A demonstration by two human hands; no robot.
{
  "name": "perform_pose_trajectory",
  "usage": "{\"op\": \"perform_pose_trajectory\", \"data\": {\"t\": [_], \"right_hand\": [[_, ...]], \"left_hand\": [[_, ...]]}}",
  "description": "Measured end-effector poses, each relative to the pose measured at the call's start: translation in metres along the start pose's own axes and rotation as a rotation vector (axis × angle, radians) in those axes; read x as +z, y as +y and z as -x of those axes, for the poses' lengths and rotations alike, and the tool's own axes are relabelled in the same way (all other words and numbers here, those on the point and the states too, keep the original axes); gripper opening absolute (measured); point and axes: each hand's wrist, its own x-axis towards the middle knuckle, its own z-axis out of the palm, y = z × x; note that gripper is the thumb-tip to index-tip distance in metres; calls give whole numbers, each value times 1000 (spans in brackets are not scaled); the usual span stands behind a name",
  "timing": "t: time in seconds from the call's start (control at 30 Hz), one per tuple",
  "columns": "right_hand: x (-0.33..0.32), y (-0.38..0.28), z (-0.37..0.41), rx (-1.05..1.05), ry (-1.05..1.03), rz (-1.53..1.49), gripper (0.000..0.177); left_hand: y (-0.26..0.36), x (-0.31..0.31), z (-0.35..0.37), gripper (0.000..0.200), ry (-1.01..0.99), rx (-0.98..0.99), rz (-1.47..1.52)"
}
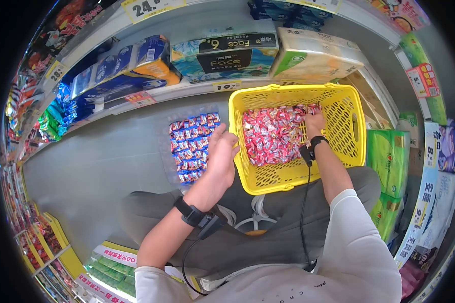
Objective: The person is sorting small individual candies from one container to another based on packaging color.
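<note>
A yellow plastic basket (346,129) rests on my lap, holding a bag of red-and-white wrapped candies (270,136). My right hand (314,122) is inside the basket, fingers closed on the far upper edge of that candy bag. My left hand (221,154) hovers just left of the basket's rim with fingers spread, holding nothing. Just beyond it, a clear bag of red-and-blue candies (192,146) lies flat on the grey shelf (96,161). Both wrists wear black bands with cables.
Above the grey shelf, an upper shelf carries tissue packs (225,55) and price tags. Green tissue packs (387,156) stack to the right of the basket. Snack bags (50,121) hang at the far left. Packaged goods sit on the lower shelf (111,267).
</note>
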Motion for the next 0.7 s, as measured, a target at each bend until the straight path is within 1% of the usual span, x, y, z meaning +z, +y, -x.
{"op": "perform_pose_trajectory", "data": {"t": [0.03, 0.2, 0.27, 0.3, 0.4, 0.43, 0.47, 0.53, 0.57, 0.6, 0.67, 0.7], "right_hand": [[2, 6, -5, -70, -7, 4, 40], [21, 15, -3, -129, 34, -30, 42], [24, 22, 2, -307, 50, -23, 36], [26, 24, 1, -305, 47, -18, 36], [36, 19, -4, -645, 159, -93, 32], [34, 7, 4, -573, 137, -96, 27], [32, -1, 11, -573, 138, -96, 27], [31, -15, 18, -528, 42, -44, 27], [31, -18, 25, -505, 63, -50, 28], [32, -15, 24, -508, 65, -51, 28], [48, -1, 16, -672, 33, -118, 37], [62, 10, 9, -664, 92, -10, 38]], "left_hand": [[3, 4, 3, 72, 7, -30, -18], [8, 16, 6, 69, 47, -21, -97], [13, 21, 9, 66, 34, -30, -105], [11, 20, 7, 66, 36, -36, -105], [8, 18, 1, 64, 31, -26, -120], [8, 19, 1, 64, 42, -30, -120], [8, 19, 1, 63, 55, -34, -119], [8, 16, -1, 63, 39, -42, -110], [7, 14, -1, 63, 23, -51, -104], [8, 15, 0, 63, 22, -48, -102], [10, 13, 2, 64, 20, -51, -85], [10, 13, 2, 64, 20, -47, -83]]}}
